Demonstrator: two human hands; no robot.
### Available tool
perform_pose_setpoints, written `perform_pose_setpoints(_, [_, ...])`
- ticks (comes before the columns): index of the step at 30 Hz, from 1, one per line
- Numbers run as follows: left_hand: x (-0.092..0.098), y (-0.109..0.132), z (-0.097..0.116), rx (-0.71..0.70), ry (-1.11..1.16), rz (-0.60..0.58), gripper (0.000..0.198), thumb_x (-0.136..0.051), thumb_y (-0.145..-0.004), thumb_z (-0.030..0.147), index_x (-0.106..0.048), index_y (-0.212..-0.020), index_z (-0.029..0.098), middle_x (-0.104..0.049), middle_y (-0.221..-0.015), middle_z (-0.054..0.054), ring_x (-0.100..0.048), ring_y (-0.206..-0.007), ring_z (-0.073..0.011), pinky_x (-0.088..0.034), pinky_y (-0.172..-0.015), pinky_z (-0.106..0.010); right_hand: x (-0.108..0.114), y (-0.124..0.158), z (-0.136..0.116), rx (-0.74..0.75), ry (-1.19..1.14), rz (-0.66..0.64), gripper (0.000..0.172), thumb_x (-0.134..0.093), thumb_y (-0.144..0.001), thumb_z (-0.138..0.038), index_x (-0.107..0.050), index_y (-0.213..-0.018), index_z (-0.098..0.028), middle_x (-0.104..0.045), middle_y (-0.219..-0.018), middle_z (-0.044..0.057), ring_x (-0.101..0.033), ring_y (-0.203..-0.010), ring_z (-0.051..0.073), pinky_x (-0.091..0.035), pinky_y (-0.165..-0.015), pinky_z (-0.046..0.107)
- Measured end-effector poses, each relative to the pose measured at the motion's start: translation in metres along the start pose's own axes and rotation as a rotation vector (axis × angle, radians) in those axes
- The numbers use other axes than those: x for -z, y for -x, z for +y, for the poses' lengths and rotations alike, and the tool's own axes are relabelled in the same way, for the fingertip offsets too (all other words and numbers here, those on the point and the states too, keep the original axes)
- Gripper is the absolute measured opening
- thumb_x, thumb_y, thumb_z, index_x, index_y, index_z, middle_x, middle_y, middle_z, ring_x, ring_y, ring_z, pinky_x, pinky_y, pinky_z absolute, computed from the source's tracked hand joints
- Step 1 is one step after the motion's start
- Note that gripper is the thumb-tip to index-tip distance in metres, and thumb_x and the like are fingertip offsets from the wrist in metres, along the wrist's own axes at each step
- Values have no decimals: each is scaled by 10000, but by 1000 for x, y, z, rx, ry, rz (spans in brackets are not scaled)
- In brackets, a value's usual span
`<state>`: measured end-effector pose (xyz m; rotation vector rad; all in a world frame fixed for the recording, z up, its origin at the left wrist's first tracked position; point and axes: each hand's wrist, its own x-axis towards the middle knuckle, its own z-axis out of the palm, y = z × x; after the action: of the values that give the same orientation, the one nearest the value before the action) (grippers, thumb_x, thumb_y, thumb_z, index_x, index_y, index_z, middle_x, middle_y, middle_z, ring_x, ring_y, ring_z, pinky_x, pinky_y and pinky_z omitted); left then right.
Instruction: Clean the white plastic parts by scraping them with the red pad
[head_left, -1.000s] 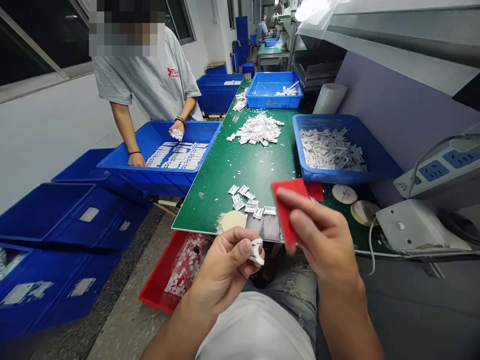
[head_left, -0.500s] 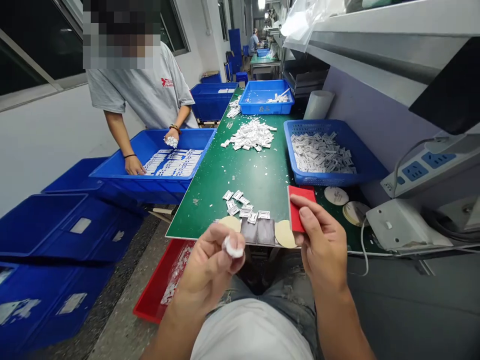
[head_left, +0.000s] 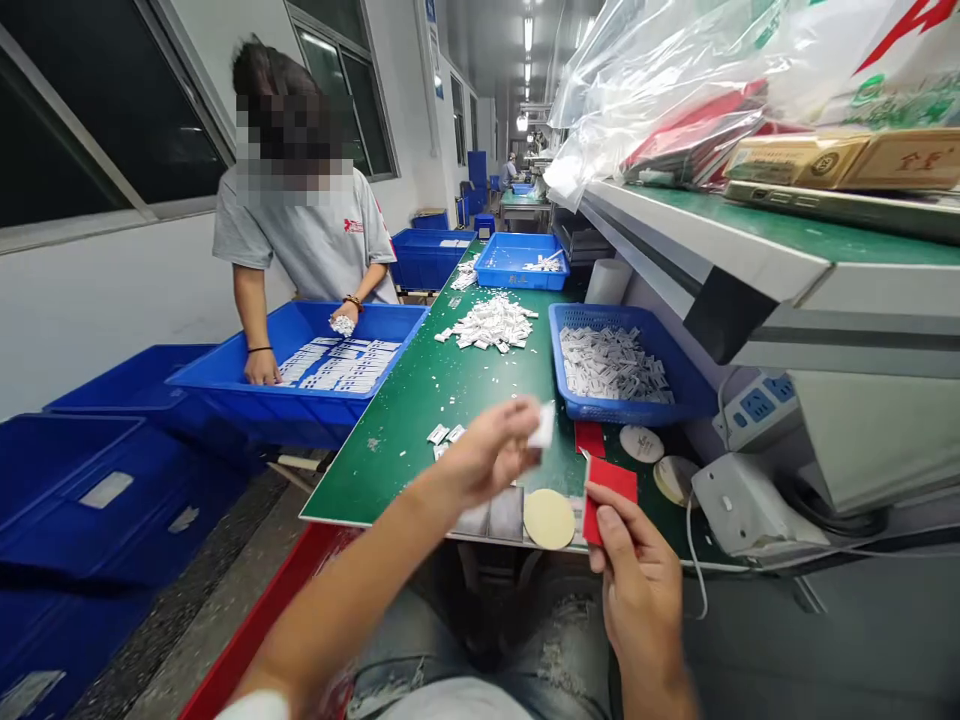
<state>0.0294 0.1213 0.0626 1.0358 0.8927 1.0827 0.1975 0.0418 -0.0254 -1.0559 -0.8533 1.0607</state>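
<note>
My left hand reaches forward over the table, fingers pinched on a small white piece that is blurred by motion. In my right hand a flat red block is gripped between thumb and fingers at the table's front edge. Another red piece lies behind it, by the basket. Near my hands a round cream disc rests beside dark grey plates. Some small white plastic parts lie left of my left hand, which partly hides this group.
A blue basket of white parts stands at the right, a loose pile mid-table. Farther back is a blue tray. Across the left edge, a co-worker handles parts in a blue bin. A shelf overhangs the right side.
My left hand has moved forward and to the right with the white piece. The view has tilted up, showing more of the shelf. My right hand still holds the red block.
</note>
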Motion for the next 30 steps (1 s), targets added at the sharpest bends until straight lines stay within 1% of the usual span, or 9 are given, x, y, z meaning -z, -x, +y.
perform_pose_setpoints(3, [-6, -75, 30, -93, -275, 82, 402, -619, -1023, 409, -588, -1357, 188, -727, -1235, -129, -737, -1028, -177, -586, -880, -281, 7, 8, 2, -27, -26, -47, 285, -830, -884, -477, -878, -1029, -237, -728, -743, 10, -508, -498, 66, -448, -491, 177])
perform_pose_setpoints(5, [0, -94, 32, -132, -508, 198, 455, -556, -1067, 321, -500, -1504, 213, -637, -1463, -152, -663, -1273, -221, -548, -1038, -340, 16, 12, 2, -59, -46, 5, 297, -844, -866, -485, -880, -1027, -238, -699, -690, 0, -526, -498, 74, -446, -484, 176])
perform_pose_setpoints(7, [17, -85, 17, -98, -759, 279, 485, -636, -1031, 286, -533, -1503, 239, -614, -1503, -135, -583, -1387, -275, -503, -1132, -443, 29, 13, 2, -106, -49, 32, 343, -822, -876, -518, -880, -1054, -230, -677, -624, 2, -541, -487, 91, -423, -451, 177])
perform_pose_setpoints(9, [41, -60, -9, 10, -986, 340, 426, -692, -1001, 331, -623, -1400, 198, -634, -1448, -134, -615, -1325, -318, -526, -1097, -567, 42, 11, 5, -132, -41, 15, 410, -763, -913, -560, -875, -1088, -207, -706, -622, 30, -536, -469, 106, -418, -429, 197])
perform_pose_setpoints(12, [77, -29, -47, 190, -1215, 411, 398, -700, -999, 378, -653, -1342, 182, -657, -1390, -126, -675, -1204, -292, -589, -1004, -535, 47, 4, 11, -127, -24, -57, 448, -728, -930, -568, -866, -1116, -184, -760, -679, 69, -518, -454, 123, -442, -423, 238])
perform_pose_setpoints(16, [109, -33, -66, 310, -1317, 447, 402, -692, -1004, 384, -646, -1350, 185, -662, -1377, -125, -685, -1178, -280, -603, -979, -509, 31, 0, 18, -155, -50, -202, 406, -754, -935, -512, -853, -1174, -200, -751, -655, 61, -538, -462, 133, -434, -426, 236])
perform_pose_setpoints(20, [128, -50, -61, 323, -1231, 438, 401, -694, -1003, 384, -647, -1350, 187, -662, -1378, -124, -685, -1177, -279, -603, -978, -507, 20, 0, 19, -162, -96, -189, 366, -796, -912, -495, -866, -1153, -228, -733, -638, 51, -540, -456, 113, -401, -409, 201])
perform_pose_setpoints(24, [139, -48, -51, 233, -934, 469, 374, -694, -1003, 378, -659, -1321, 184, -669, -1358, -119, -689, -1154, -274, -609, -960, -500, 24, 0, 19, -174, -82, -156, 358, -812, -903, -494, -874, -1132, -225, -742, -675, 62, -558, -461, 114, -409, -399, 197])
perform_pose_setpoints(30, [118, 16, -45, 35, -173, 482, 376, -746, -952, 392, -628, -1250, 195, -676, -1014, -27, -660, -844, -114, -570, -787, -229, 2, 4, 19, -155, -4, -277, 347, -730, -984, -475, -830, -1251, -276, -744, -742, 46, -600, -560, 123, -496, -499, 204])
